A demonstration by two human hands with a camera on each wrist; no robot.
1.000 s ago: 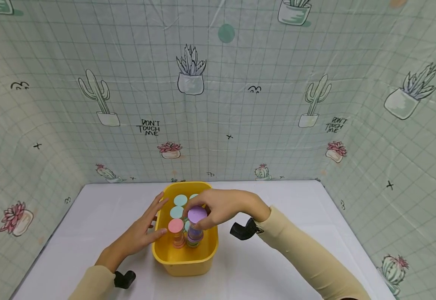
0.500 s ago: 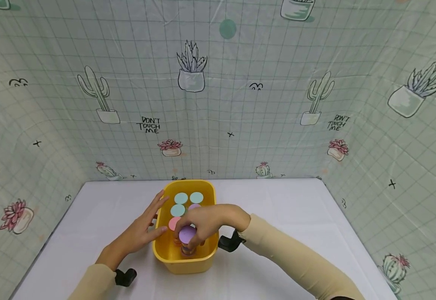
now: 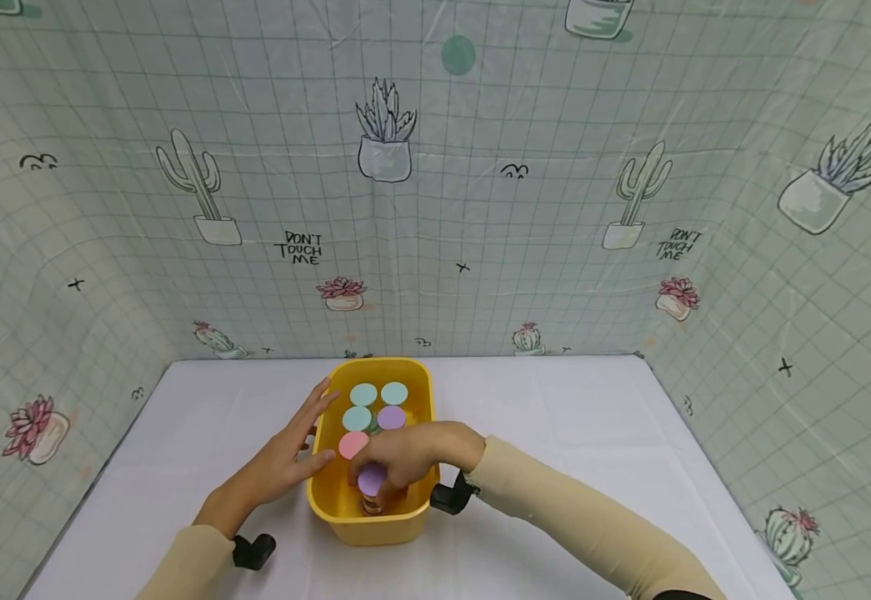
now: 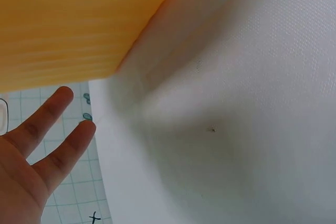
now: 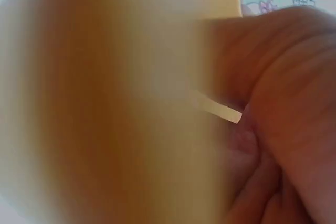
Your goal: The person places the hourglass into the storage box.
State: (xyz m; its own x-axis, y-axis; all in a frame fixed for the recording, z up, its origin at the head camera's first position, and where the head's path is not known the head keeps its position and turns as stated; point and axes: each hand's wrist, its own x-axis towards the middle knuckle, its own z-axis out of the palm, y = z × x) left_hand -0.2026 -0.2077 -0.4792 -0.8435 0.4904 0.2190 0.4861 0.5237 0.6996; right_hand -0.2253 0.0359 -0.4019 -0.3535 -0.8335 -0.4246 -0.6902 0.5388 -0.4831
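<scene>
The purple-lidded jar stands upright in the near end of the yellow tub, beside 5 other lidded jars. The right hand pinches its lid rim with curled fingers. It looks light, rigid and smooth, best gripped around the lid. The left hand rests spread fingers against the tub's left wall.

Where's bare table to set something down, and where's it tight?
Free: the white table right of the yellow bin out to the wall, and its left side beyond the left hand. Tight: inside the bin, where capped jars stand close and the right hand grips a purple-capped jar.
</scene>
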